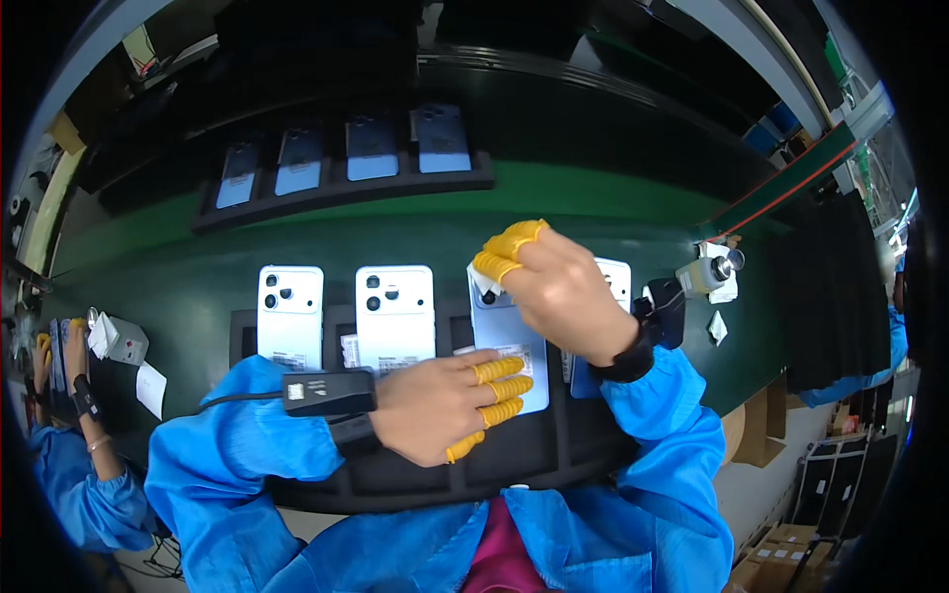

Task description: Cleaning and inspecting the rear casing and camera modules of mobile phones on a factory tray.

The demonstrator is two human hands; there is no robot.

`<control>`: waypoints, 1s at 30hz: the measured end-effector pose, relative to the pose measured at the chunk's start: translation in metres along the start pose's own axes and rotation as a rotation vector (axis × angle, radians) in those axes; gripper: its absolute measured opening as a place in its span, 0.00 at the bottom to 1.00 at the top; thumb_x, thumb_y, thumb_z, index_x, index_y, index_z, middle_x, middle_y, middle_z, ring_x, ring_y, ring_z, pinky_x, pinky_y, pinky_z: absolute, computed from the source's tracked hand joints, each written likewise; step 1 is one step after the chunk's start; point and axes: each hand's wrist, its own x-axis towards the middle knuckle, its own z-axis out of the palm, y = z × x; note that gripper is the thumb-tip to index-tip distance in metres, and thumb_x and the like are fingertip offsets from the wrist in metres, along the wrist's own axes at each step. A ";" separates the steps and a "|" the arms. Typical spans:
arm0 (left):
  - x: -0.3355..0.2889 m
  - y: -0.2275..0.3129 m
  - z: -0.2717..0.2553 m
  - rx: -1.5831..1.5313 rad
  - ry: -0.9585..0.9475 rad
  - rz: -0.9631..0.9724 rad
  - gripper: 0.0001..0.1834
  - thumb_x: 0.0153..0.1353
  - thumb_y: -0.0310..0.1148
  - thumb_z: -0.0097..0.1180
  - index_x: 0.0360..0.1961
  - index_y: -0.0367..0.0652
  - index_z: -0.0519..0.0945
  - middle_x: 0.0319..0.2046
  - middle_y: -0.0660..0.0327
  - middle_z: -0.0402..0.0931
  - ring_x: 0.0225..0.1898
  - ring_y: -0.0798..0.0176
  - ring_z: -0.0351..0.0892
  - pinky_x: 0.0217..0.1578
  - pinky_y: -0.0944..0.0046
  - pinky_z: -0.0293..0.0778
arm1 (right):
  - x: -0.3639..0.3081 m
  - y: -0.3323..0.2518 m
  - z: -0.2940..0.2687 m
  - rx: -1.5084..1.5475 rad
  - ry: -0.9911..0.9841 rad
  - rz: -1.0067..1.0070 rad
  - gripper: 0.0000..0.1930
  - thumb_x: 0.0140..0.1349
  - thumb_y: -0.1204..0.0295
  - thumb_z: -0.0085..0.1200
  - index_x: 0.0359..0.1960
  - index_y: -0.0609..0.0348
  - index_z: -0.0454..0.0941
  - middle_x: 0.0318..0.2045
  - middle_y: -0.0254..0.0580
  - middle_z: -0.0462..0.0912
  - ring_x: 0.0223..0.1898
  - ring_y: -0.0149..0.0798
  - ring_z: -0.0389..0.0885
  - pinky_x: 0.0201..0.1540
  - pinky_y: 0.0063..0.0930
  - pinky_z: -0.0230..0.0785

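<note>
- Nearest, the person's blue sleeves [242, 425] come in over a black tray [509, 450] split into compartments, each wrist wearing a black strap.
- The left hand [440, 403], its fingers capped in ribbed yellow cots [502, 388], lies palm down and spread, fingertips on the label at the near end of a pale blue phone [529, 356].
- That phone lies back up, third from the left in the near row, its far end reaching past the tray's edge.
- The right hand [554, 287] is closed in a pinch on a white cloth [483, 279], at the same phone's camera end; fingers hide part of the cameras.
- To the left, two more phones, the first [291, 331] and the second [395, 326], lie back up; the fourth [615, 269] sits half hidden behind the right hand and wrist.
- Off to the right stands a bottle [699, 277] with a metal top, a crumpled tissue [718, 326] near it.
- Out left, a white box [129, 343] stands near a co-worker [89, 494] in blue.
- Farther across the green table [583, 198], another black tray [346, 204] bears four blue phones [372, 166].
</note>
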 end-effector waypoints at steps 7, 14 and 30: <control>0.005 -0.010 0.025 -0.071 0.212 0.001 0.21 0.47 0.32 0.57 0.44 0.38 0.81 0.45 0.52 0.79 0.49 0.56 0.79 0.60 0.55 0.66 | -0.012 -0.001 0.028 0.035 -0.076 -0.033 0.10 0.42 0.80 0.59 0.31 0.64 0.82 0.33 0.45 0.82 0.37 0.43 0.79 0.42 0.32 0.75; 0.004 -0.010 0.017 -0.057 0.144 -0.005 0.21 0.45 0.33 0.58 0.43 0.39 0.82 0.43 0.54 0.80 0.46 0.60 0.80 0.60 0.58 0.67 | -0.012 -0.001 0.015 0.059 -0.139 -0.028 0.11 0.40 0.80 0.59 0.30 0.63 0.82 0.29 0.42 0.79 0.34 0.42 0.78 0.38 0.31 0.75; 0.007 -0.009 0.017 -0.044 0.139 -0.011 0.24 0.42 0.32 0.58 0.45 0.39 0.82 0.45 0.53 0.79 0.49 0.56 0.79 0.58 0.59 0.69 | -0.024 -0.003 -0.007 0.012 -0.204 0.034 0.03 0.45 0.78 0.62 0.23 0.65 0.82 0.24 0.44 0.79 0.31 0.40 0.79 0.38 0.31 0.76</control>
